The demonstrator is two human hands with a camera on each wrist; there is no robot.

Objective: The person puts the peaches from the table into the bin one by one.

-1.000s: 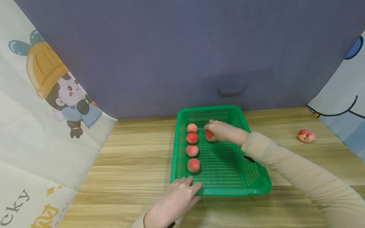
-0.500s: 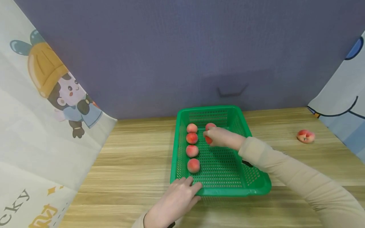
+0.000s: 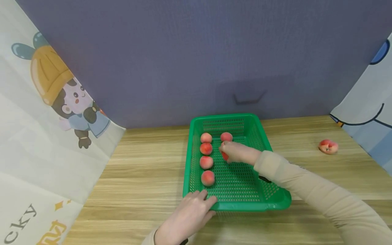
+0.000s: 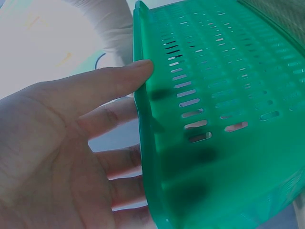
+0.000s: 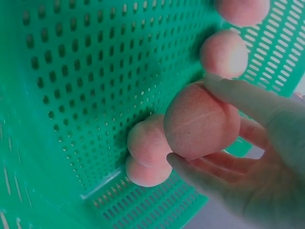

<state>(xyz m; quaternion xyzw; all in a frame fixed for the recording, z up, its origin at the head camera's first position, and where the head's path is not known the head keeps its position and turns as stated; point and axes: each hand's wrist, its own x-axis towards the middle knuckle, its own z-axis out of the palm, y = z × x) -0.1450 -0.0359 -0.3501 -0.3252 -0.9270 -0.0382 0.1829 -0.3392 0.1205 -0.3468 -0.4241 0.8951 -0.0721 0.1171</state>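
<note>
My right hand (image 3: 237, 152) holds a peach (image 5: 202, 121) low inside a green plastic basket (image 3: 237, 205). In the right wrist view the thumb and fingers curl round that fruit. Just beyond it, a separate peach (image 3: 226, 136) lies on the basket floor. Several peaches form a row along the left side, among them the nearest peach (image 3: 208, 178). My left hand (image 3: 191, 211) grips the basket's near left rim. In the left wrist view its thumb (image 4: 126, 78) lies on the outer wall, and the other fingers go behind the rim.
On the wooden table (image 3: 147, 170), right of the basket, lies a pink-red fruit (image 3: 328, 146) with a notched top. A dark grey-blue panel (image 3: 196, 61) rises behind the basket. Printed white sheets flank the table, the left sheet (image 3: 46, 146) showing a cartoon figure.
The right hand has moved toward me within the basket with its peach, uncovering the peach at the far end of the second row. My left hand stays on the rim.
</note>
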